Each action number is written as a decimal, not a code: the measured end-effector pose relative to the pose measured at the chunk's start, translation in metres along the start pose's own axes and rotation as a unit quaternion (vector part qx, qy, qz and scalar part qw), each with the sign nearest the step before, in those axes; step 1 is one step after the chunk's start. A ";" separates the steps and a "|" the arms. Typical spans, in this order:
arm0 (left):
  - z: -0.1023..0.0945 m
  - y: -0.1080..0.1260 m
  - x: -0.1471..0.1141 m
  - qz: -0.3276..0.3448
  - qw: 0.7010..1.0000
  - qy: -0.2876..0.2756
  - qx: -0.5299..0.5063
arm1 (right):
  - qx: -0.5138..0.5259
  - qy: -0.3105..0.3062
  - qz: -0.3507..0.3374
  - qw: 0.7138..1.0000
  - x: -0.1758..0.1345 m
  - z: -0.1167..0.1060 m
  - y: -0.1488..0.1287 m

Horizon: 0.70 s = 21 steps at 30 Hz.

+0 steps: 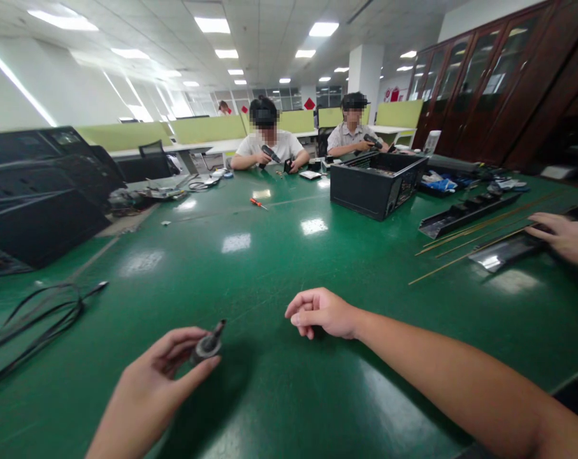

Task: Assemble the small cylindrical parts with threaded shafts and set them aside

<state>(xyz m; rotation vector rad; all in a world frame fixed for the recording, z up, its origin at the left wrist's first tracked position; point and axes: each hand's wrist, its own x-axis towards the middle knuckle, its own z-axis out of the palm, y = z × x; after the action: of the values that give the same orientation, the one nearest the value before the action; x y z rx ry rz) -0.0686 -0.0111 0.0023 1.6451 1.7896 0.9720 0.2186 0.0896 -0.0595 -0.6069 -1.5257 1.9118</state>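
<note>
Gripping a small dark piece with a narrow tip (207, 347), your left hand (155, 379) is holding it between thumb and fingers, the tip pointing up and away from you over the near part of the green table (250, 261). Your fingers are curving round its far side while your thumb is lying along the near side; whether the piece is touching the tabletop, you cannot tell. To the right of it and well apart, your right hand (324, 312) is hanging loosely open, fingers half curled and thumb coming close to them, with bare green surface showing between the two hands. Looped black cable (44, 312) is lying to the left of your left hand, and dark panels (35, 210) are leaning beyond it. Farther ahead, an orange-handled screwdriver (257, 203) is lying on the tabletop, and a black case (360, 194) is standing right of it, blocking part of your view of the far side. Thin brass-coloured rods (454, 264) are stretching across the right side, where another person's hand (556, 233) is reaching in. Across from you, two people are sitting, each holding a power tool (270, 153).
</note>
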 end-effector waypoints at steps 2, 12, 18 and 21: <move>0.032 0.017 0.015 0.014 0.996 -0.072 -0.059 | -0.003 0.044 -0.040 0.998 0.001 -0.005 0.001; 0.096 0.024 0.044 0.059 0.983 -0.153 -0.084 | -0.263 0.082 -0.132 0.952 -0.003 -0.004 0.000; 0.089 0.017 0.038 0.047 0.973 -0.186 -0.126 | -0.411 0.071 -0.146 0.897 -0.008 0.005 -0.004; 0.091 0.018 0.039 0.041 0.972 -0.196 -0.126 | -0.422 0.078 -0.156 0.889 -0.009 0.006 -0.005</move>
<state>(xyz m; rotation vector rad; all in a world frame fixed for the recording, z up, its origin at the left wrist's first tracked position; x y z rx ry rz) 0.0083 0.0417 -0.0355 1.6239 1.2921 0.8024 0.2215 0.0801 -0.0539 -0.7809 -2.1672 0.8708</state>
